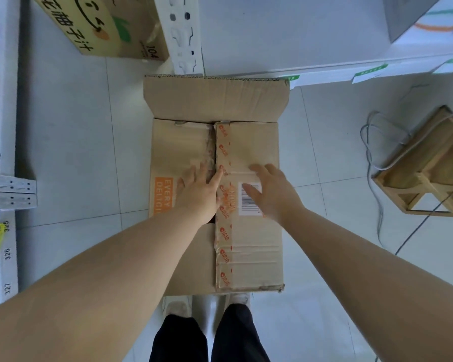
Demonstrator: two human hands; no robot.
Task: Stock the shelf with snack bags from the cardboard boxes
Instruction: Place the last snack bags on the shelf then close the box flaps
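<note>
Floor: pale grey tiled floor (76,152), running under everything.
Box: large brown cardboard box (249,152), standing on the floor just in front of the person's feet. Its two long top flaps lie shut and meet at a centre seam, so the contents are hidden.
Far flap: wide end flap (215,97), folded open and away from the person.
Right shelf: white store shelf (351,66) beyond the box to the right, with green-and-white tags on its front edge.
Second carton: yellow-brown printed carton (102,24), on the floor past the box to the left.
Rack: bare light-wood rack (429,165), well apart from the box on the right.
Left shelf: white shelf edge (8,257) with number tags 325, 326, 327.
Legs: black trousers (178,338) above pale shoes, which touch the box's near side.
Left hand (199,189): flat on the left flap, fingers straight and spread, fingertips at the seam; it holds nothing.
Right hand (270,192): fingers stretched out over the right flap, gripping nothing; blur hides whether it touches.
Tape: orange-printed tape strip (224,142) along the seam.
Label: white barcode label (247,205), partly under the right thumb.
</note>
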